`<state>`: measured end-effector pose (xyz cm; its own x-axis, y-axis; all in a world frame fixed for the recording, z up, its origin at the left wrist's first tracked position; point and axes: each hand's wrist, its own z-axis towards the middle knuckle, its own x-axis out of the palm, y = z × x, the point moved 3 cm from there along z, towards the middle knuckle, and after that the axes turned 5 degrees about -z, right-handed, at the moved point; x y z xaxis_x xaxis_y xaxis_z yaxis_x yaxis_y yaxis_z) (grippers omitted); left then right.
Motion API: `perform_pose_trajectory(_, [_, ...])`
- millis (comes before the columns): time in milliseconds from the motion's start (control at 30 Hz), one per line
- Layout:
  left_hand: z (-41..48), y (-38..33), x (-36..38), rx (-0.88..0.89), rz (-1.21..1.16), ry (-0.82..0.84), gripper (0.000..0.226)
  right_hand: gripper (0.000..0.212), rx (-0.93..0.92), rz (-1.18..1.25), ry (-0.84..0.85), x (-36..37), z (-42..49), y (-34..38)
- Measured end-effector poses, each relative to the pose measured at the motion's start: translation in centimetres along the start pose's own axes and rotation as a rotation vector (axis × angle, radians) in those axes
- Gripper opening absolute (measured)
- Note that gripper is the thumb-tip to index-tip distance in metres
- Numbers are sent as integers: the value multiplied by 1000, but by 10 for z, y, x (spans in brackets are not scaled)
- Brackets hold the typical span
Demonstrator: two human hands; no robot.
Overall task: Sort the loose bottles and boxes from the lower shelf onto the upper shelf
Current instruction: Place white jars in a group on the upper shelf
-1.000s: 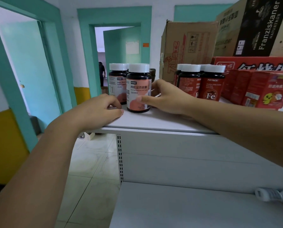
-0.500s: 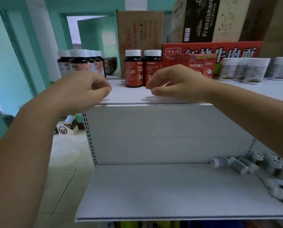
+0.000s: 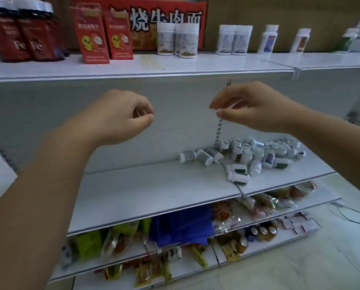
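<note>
Both hands empty, held in the air in front of the shelf's back panel, between the two shelves. Left hand (image 3: 120, 116) loosely curled, thumb touching forefinger, nothing in it. Right hand (image 3: 252, 107) half-curled, fingertips near thumb, also holding nothing.

Loose bottles (image 3: 244, 158) lie heaped on the lower shelf (image 3: 154, 193), toward its right end and back edge; most on their sides, a few upright. No loose boxes visible there. Upper shelf (image 3: 175, 63) already carries dark red bottles (image 3: 22, 38) at left, red boxes (image 3: 103, 36), white bottles (image 3: 177, 40) standing in groups further right.

Handling guess: small white plastic bottles, light, rigid, smooth, so they roll and may slip. Take one around the body, thumb opposite fingers, not by the cap. Pulling from the heap could set neighbours rolling toward the front edge.
</note>
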<state>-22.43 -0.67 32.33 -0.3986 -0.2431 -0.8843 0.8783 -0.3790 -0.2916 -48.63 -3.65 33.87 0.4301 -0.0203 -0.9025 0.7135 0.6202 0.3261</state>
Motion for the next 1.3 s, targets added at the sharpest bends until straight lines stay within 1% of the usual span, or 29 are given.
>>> perform_pose_trajectory(167, [29,-6,80,-75,-30,130,16,18,172,13,48,11,-49,-90])
perform_pose_trajectory(300, [59,3,136,-113,-82,210,16,19,263,35,61,40,-61,-154])
perform_pose_trajectory(433, [95,11,192,-113,-92,286,11,23,355,53,71,79,-45,-210])
perform_pose_trajectory(600, [147,51,271,-212,-96,330,20,29,418,66,154,147,13,-275])
perform_pose_trajectory(733, [182,89,337,-260,-87,352,28,31,378,51,221,209,61,-313])
perform_pose_trajectory(800, [191,111,371,-313,-75,380,42,29,325,12,270,240,84,-323])
perform_pose_trajectory(867, [195,133,403,-359,-61,426,52,28,284,-7,278,270,105,-334])
perform_pose_trajectory(967, [197,146,440,-387,-10,430,67,52,302,-28,280,306,129,-347])
perform_pose_trajectory(1033, [197,146,456,-405,86,372,78,62,269,-169,297,325,138,-347])
perform_pose_trajectory(1100, [195,144,469,-432,128,334,79,67,225,-339,313,336,143,-345])
perform_pose_trajectory(1133, [193,144,474,-459,82,321,76,67,229,-361,313,339,144,-346])
perform_pose_trajectory(1167, [190,143,475,-511,4,309,71,67,258,-330,304,338,143,-347])
perform_pose_trajectory(1200, [187,143,473,-573,-85,274,63,67,321,-248,293,335,142,-350])
perform_pose_trajectory(1233, [181,139,465,-661,-189,228,53,66,400,-106,275,329,138,-352])
perform_pose_trajectory(1267, [176,135,456,-751,-336,161,44,61,484,114,264,321,134,-353])
perform_pose_trajectory(1300, [171,129,446,-824,-520,106,39,50,558,410,257,311,128,-350])
